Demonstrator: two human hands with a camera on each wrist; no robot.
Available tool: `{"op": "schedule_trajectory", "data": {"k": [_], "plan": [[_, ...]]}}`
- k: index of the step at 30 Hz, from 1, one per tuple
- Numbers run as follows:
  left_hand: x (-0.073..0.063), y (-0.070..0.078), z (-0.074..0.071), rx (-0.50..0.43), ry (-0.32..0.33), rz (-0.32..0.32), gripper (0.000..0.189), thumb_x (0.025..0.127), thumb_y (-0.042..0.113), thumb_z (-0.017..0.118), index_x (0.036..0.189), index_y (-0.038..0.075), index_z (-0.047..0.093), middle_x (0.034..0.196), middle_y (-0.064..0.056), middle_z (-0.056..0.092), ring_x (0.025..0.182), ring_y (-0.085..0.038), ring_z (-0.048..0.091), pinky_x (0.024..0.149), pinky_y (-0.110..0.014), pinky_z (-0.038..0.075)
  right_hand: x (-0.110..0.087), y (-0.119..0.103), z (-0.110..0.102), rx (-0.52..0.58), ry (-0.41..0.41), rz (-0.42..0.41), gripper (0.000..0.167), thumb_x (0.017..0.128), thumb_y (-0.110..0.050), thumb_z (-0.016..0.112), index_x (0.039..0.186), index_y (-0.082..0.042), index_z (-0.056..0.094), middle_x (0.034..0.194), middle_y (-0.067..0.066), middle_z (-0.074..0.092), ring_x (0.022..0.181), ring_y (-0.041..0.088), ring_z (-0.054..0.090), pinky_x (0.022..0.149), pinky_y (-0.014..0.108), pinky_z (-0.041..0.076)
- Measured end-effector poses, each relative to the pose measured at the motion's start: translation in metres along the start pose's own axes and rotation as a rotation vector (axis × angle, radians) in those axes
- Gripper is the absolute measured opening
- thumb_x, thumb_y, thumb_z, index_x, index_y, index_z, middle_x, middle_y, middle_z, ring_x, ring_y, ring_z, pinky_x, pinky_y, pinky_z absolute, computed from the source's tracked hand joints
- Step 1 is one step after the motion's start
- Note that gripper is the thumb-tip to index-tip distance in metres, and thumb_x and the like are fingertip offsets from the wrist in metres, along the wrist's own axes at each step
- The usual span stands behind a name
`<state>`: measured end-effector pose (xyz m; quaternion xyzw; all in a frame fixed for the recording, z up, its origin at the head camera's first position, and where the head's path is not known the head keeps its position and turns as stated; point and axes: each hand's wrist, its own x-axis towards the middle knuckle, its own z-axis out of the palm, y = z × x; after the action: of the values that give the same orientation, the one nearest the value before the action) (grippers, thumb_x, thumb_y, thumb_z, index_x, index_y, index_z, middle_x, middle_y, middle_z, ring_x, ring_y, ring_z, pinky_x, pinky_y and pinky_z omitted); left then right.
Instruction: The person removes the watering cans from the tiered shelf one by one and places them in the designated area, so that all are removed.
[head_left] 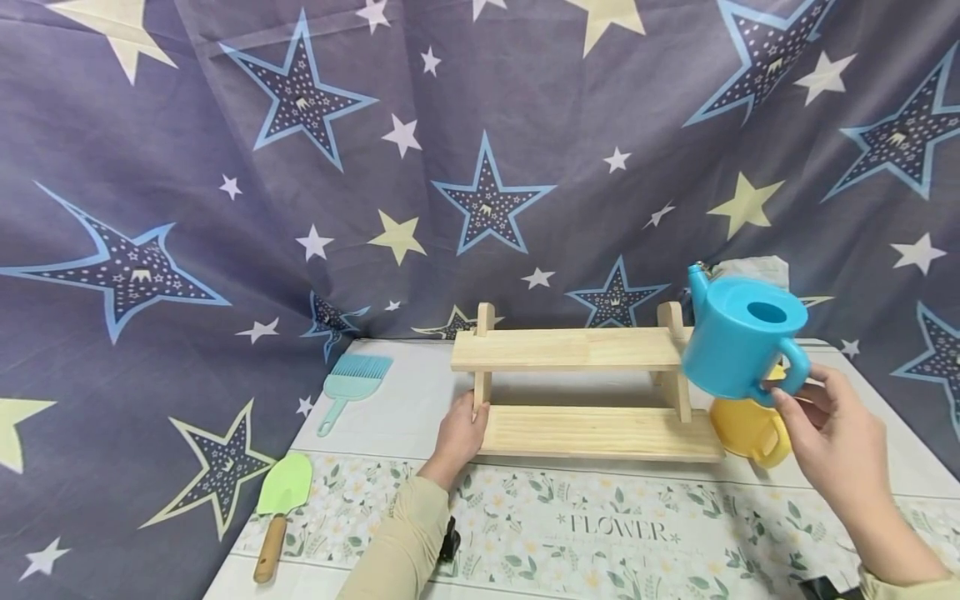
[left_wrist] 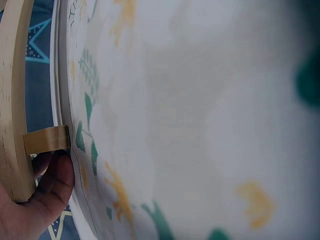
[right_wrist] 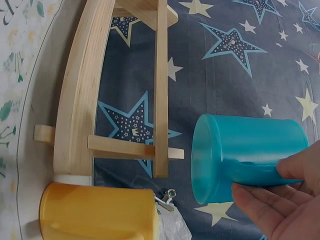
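A blue watering can [head_left: 738, 342] hangs in the air at the right end of the two-tier wooden shelf [head_left: 562, 348], its spout up and to the left. My right hand [head_left: 843, 437] pinches its handle between thumb and fingers; the right wrist view shows the same grip on the blue can [right_wrist: 250, 150]. My left hand [head_left: 461, 433] grips the left end of the shelf near the lower board. In the left wrist view the fingers [left_wrist: 57, 180] curl at the wooden end. Below the blue can a yellow watering can [head_left: 742, 427] stands on the table, partly hidden behind it.
At left lie a teal hand broom [head_left: 352, 387] and a green trowel [head_left: 287, 492] with a wooden handle. A floral runner [head_left: 600, 525] crosses the table front. Behind hangs a star-patterned curtain [head_left: 420, 167]. A clipped plastic bag [right_wrist: 172, 222] sits beside the yellow can.
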<state>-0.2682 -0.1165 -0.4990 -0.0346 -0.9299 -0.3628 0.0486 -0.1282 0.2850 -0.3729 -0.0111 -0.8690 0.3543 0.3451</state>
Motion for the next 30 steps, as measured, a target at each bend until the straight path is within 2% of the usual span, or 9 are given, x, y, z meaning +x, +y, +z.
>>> {"op": "schedule_trajectory", "data": {"k": [16,20,22,23,24,27,29,30], "plan": [[0.001,-0.001,0.0,0.014,-0.014,-0.016,0.043,0.103,0.028,0.048,0.138,0.003,0.048,0.121,-0.014,0.058,0.114,-0.031,0.059,0.097,-0.047,0.049,0.0,0.015,-0.014,-0.132,0.06,0.037,0.04,0.095,-0.003,0.063,0.13,0.005,0.047,0.109,0.032,0.065,0.08,-0.037,0.025,0.065,-0.008,0.024],[0.001,0.0,0.0,0.005,-0.011,-0.017,0.043,0.103,0.029,0.048,0.137,0.003,0.049,0.121,-0.014,0.059,0.113,-0.031,0.059,0.096,-0.047,0.049,0.001,0.02,-0.019,-0.165,0.063,0.07,0.039,0.096,-0.007,0.062,0.131,0.003,0.048,0.111,0.031,0.064,0.08,-0.036,0.024,0.073,-0.007,0.027],[0.001,0.0,-0.001,0.005,-0.007,-0.009,0.042,0.103,0.028,0.048,0.137,0.003,0.049,0.122,-0.014,0.058,0.114,-0.032,0.059,0.097,-0.048,0.049,0.001,0.021,-0.022,-0.186,0.061,0.1,0.039,0.097,-0.007,0.061,0.133,0.003,0.047,0.114,0.031,0.063,0.088,-0.024,0.048,0.087,0.002,0.039],[0.0,0.001,-0.001,0.006,-0.003,-0.004,0.042,0.103,0.027,0.049,0.136,0.003,0.049,0.122,-0.015,0.058,0.114,-0.033,0.058,0.098,-0.048,0.048,0.001,0.022,-0.023,-0.191,0.061,0.115,0.04,0.097,-0.008,0.06,0.133,0.002,0.047,0.115,0.031,0.063,0.09,-0.023,0.048,0.09,0.005,0.038],[0.0,0.001,-0.001,0.007,-0.001,-0.001,0.041,0.103,0.027,0.049,0.136,0.003,0.049,0.123,-0.015,0.058,0.115,-0.033,0.058,0.098,-0.049,0.048,0.001,0.023,-0.024,-0.199,0.059,0.131,0.04,0.098,-0.008,0.059,0.134,0.002,0.046,0.116,0.031,0.062,0.095,-0.011,0.058,0.095,0.014,0.042],[0.0,0.001,-0.002,0.003,0.0,0.013,0.041,0.103,0.026,0.049,0.137,0.002,0.049,0.124,-0.016,0.058,0.117,-0.034,0.057,0.1,-0.05,0.046,0.001,0.026,-0.026,-0.197,0.062,0.163,0.039,0.099,-0.008,0.057,0.135,0.002,0.045,0.119,0.032,0.06,0.097,-0.011,0.058,0.098,0.025,0.043],[-0.001,0.001,-0.002,0.001,-0.001,0.016,0.041,0.103,0.026,0.048,0.137,0.002,0.049,0.124,-0.016,0.058,0.117,-0.034,0.057,0.1,-0.05,0.046,0.001,0.029,-0.027,-0.171,0.07,0.16,0.037,0.099,-0.007,0.056,0.134,0.002,0.045,0.12,0.033,0.06,0.087,-0.03,0.037,0.097,0.013,0.039],[-0.001,0.001,-0.002,0.002,-0.002,0.018,0.042,0.103,0.026,0.048,0.137,0.002,0.049,0.124,-0.016,0.057,0.117,-0.034,0.057,0.1,-0.05,0.046,0.0,0.031,-0.028,-0.156,0.075,0.152,0.036,0.099,-0.005,0.055,0.133,0.003,0.045,0.12,0.034,0.059,0.088,-0.03,0.037,0.098,0.014,0.039]]}}
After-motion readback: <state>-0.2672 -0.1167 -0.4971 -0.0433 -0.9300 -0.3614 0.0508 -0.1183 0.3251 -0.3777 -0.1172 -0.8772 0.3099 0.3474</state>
